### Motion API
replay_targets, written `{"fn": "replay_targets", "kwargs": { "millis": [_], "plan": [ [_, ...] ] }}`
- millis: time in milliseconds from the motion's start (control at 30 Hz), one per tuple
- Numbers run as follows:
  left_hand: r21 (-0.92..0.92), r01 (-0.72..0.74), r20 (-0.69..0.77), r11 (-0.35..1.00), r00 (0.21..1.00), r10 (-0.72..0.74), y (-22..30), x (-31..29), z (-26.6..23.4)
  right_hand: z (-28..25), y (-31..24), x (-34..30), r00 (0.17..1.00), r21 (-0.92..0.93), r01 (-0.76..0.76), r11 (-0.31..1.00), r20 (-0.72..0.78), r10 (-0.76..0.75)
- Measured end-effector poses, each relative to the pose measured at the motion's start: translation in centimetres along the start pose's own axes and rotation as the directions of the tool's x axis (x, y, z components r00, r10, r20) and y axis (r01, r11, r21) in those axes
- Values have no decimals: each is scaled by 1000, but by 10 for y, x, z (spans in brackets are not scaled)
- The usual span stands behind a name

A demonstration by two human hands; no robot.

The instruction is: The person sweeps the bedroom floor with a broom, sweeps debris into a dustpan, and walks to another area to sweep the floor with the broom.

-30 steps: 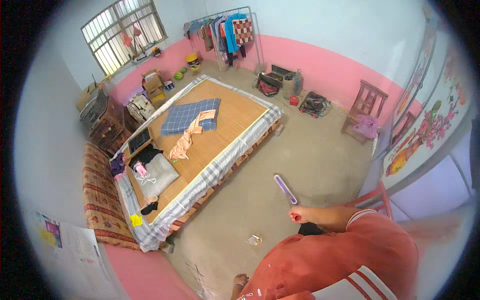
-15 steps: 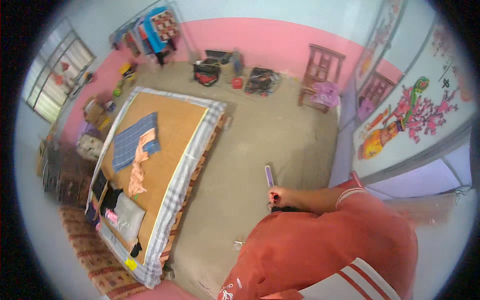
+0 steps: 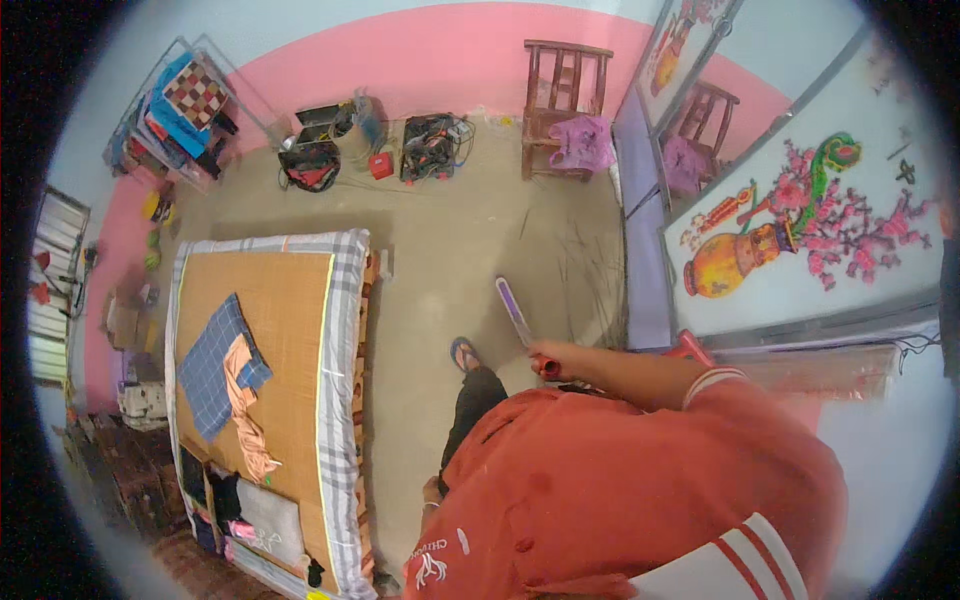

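Note:
My right hand [image 3: 546, 361] is closed around a long, narrow stick with a white-and-purple flat part [image 3: 513, 308] that points forward over the floor. A round red end of something shows at the same fist; whether it belongs to the stick is unclear. My left hand [image 3: 432, 490] hangs low beside my dark trouser leg, close to the bed. It shows only in part, with a pale band at the wrist, and its fingers cannot be made out.
At the left stands a bed [image 3: 300, 330] with a blue checked cloth [image 3: 215, 370] and a peach cloth [image 3: 246, 425]. Bags [image 3: 310, 165] and a red box [image 3: 381, 165] line the far wall. A wooden chair [image 3: 540, 110] stands near the decorated sliding doors [image 3: 820, 250]. My sandalled foot [image 3: 463, 354] is on the floor.
The view has swung to the right and come level with the bed. My leg, sandalled foot and part of my left hand have come into sight. The stick stays in my right hand.

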State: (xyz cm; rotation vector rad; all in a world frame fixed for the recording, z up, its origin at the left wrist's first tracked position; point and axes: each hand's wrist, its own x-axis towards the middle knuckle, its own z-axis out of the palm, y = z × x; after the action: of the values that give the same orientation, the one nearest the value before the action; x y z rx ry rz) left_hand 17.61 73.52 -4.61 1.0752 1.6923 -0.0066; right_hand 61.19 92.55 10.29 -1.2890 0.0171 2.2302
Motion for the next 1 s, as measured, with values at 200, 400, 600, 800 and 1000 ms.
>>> {"fn": "replay_targets", "kwargs": {
  "millis": [200, 400, 600, 800, 1000],
  "plan": [
    [528, -293, 285, 797, 945, 158, 51, 77, -89, 34, -90, 32, 995, -130, -59, 990, -86, 48],
    [754, -432, 235, 495, 881, 410, 174, 155, -216, 93, -180, 70, 960, -210, -74, 975, -280, 12],
    [-188, -18, -60, 982, 998, 7, 299, 243, -296, 94, -256, 130, 981, -593, -57, 803, -182, -65],
    [243, -178, -142, 953, 966, 217, 365, 326, -300, 109, -396, 245, 999, -914, 51, 404, 39, -37],
    [205, -191, 68, 960, 981, 180, 421, 326, -301, 198, -539, 322, 939, -951, 282, 124, 300, 167]
  ]
}}
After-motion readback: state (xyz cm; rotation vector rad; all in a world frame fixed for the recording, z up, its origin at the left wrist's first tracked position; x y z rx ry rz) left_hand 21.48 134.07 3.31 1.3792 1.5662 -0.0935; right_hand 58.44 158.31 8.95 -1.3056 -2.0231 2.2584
